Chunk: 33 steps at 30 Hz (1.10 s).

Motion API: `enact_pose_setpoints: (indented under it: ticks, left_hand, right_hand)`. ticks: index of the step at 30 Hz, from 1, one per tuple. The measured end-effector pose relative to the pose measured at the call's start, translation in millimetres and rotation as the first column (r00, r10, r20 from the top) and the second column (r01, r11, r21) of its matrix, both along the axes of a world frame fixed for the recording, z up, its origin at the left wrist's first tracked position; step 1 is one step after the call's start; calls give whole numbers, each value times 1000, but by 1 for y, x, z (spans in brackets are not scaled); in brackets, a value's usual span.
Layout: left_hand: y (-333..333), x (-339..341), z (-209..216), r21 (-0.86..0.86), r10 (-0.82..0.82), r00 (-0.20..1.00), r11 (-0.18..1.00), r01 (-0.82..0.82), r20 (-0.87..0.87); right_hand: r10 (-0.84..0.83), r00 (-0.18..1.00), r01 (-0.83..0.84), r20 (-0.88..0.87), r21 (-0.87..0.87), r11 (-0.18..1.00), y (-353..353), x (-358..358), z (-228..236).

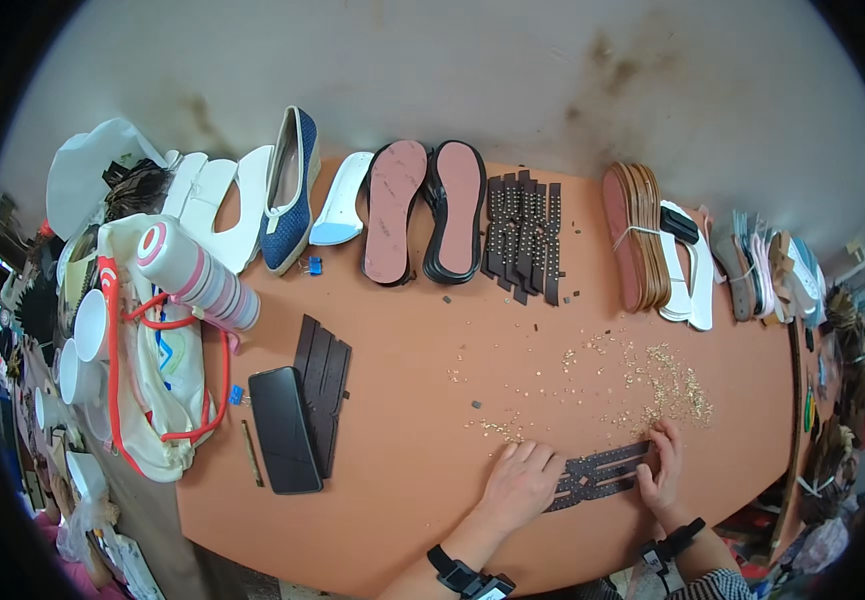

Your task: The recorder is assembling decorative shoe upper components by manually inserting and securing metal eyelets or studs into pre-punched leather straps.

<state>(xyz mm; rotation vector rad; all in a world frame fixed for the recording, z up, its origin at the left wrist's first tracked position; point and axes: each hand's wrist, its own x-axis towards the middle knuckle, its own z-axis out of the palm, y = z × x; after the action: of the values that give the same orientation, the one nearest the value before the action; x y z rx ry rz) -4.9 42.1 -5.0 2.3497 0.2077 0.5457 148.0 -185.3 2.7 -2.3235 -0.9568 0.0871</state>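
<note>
A dark brown studded strap piece (pixel 604 474) with long slits lies near the table's front edge, between my hands. My left hand (pixel 522 486) is closed over its left end, with the fingertips partly hidden. At the right end, my right hand (pixel 660 470) has its thumb and curled fingers around the strap's edge. Just beyond the hands, small gold studs (pixel 674 385) are scattered over the table, thickest at the right. A stack of similar studded straps (pixel 524 235) stands farther back.
Sandal soles with pink insoles (pixel 395 212), a blue wedge shoe (pixel 290 190) and bundled soles (pixel 632 238) line the back. At left are a black phone (pixel 286 430) on plain dark straps (pixel 324 385), a striped bottle (pixel 197 275) and a white cloth bag (pixel 167 400).
</note>
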Motion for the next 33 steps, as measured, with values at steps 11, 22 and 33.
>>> enact_pose_setpoints:
  ticks: [11,22,33]
  left_hand:
    - [0,-2,1,-75,47,999,996,-48,-13]
    - [1,-6,-3,-193,43,998,980,-50,-37]
    - [4,-8,2,-213,173,978,966,-145,116]
  right_hand:
    - [35,999,-33,40,-45,998,10,-3,-2]
    - [59,996,-51,61,-122,991,9,-4,-1]
    - [49,997,-37,67,-169,985,9,-4,-1]
